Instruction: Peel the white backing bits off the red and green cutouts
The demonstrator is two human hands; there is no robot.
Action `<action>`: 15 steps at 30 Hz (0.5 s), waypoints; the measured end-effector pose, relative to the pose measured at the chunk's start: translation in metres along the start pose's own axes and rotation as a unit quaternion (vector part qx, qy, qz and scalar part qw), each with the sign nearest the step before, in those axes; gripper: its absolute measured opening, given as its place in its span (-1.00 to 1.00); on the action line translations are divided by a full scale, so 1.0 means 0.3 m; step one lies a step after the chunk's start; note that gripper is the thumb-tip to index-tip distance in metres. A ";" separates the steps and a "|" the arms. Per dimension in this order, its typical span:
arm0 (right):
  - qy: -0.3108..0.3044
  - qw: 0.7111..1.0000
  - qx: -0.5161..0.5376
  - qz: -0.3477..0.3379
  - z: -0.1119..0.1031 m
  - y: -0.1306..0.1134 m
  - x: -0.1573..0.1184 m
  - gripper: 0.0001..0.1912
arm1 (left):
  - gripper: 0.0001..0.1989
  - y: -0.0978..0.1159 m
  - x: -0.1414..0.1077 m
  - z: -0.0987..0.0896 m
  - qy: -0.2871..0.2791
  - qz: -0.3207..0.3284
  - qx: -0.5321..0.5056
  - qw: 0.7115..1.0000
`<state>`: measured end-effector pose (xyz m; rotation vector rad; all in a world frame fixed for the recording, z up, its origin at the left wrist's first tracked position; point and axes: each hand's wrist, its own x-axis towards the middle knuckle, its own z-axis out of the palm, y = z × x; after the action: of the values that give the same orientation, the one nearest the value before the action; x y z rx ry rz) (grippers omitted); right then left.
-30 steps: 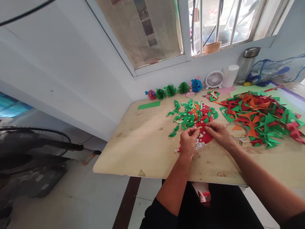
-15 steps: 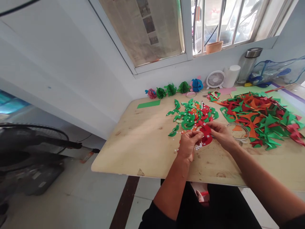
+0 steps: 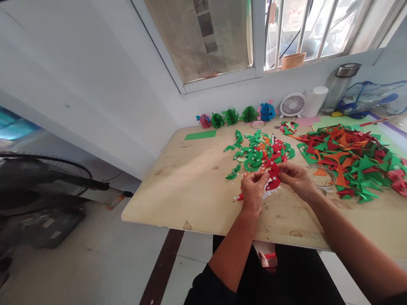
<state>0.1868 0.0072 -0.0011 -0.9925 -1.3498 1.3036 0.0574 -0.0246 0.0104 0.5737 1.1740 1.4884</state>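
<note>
Between my two hands is a curved red paper cutout (image 3: 273,180) with small white squares stuck on it. My left hand (image 3: 253,186) is closed in a pinch on its left edge. At its right edge my right hand (image 3: 294,178) has thumb and fingertips pressed together; it touches the cutout, and whether it also holds a small white square is too small to tell. Small white squares (image 3: 270,193) lie on the table just under the cutout. Beyond my hands spreads a pile of green, red and orange cutouts (image 3: 254,152) dotted with white squares.
A large heap of paper scraps (image 3: 356,152) covers the right side, with a roll of tape (image 3: 322,176) beside it. Along the wall stand folded paper figures (image 3: 230,116), a small white fan (image 3: 292,105) and a glass bottle (image 3: 340,87). A green strip (image 3: 200,135) lies at the back left.
The red cutout has turned and tilted slightly between my hands. My right hand's fingers have drawn closer together at its edge. The view has shifted a little.
</note>
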 end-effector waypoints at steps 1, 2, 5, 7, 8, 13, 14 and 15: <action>0.002 1.000 -0.002 -0.002 0.000 0.001 0.000 -0.62 | -0.83 -0.004 0.000 0.003 0.004 0.003 -0.001 1.000; 0.002 1.000 -0.004 -0.004 0.000 0.000 0.000 -0.61 | -0.83 -0.006 -0.001 0.006 0.009 0.005 -0.003 1.000; -0.002 1.000 -0.010 -0.009 0.002 -0.005 -0.001 -0.61 | -0.86 -0.012 -0.006 0.016 0.023 0.015 -0.004 1.000; -0.003 1.000 -0.013 -0.011 0.003 -0.010 -0.001 -0.61 | -0.87 -0.018 -0.007 0.019 0.030 0.018 -0.003 0.999; -0.002 1.000 -0.014 -0.011 0.003 -0.012 -0.002 -0.62 | -0.87 -0.022 -0.006 0.019 0.033 0.020 -0.002 0.999; -0.005 1.000 0.005 -0.005 0.005 -0.017 -0.002 -0.65 | -0.86 -0.037 0.000 0.017 0.036 0.025 -0.005 0.999; -0.007 1.000 0.007 -0.001 0.004 -0.016 -0.002 -0.65 | -0.87 -0.037 0.001 0.017 0.035 0.028 -0.005 0.999; -0.008 1.000 0.008 0.003 0.004 -0.015 -0.002 -0.65 | -0.87 -0.036 0.001 0.017 0.035 0.031 -0.004 0.999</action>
<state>0.1861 0.0060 0.0033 -0.9772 -1.3478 1.3270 0.0665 -0.0236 0.0027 0.5614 1.2135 1.5771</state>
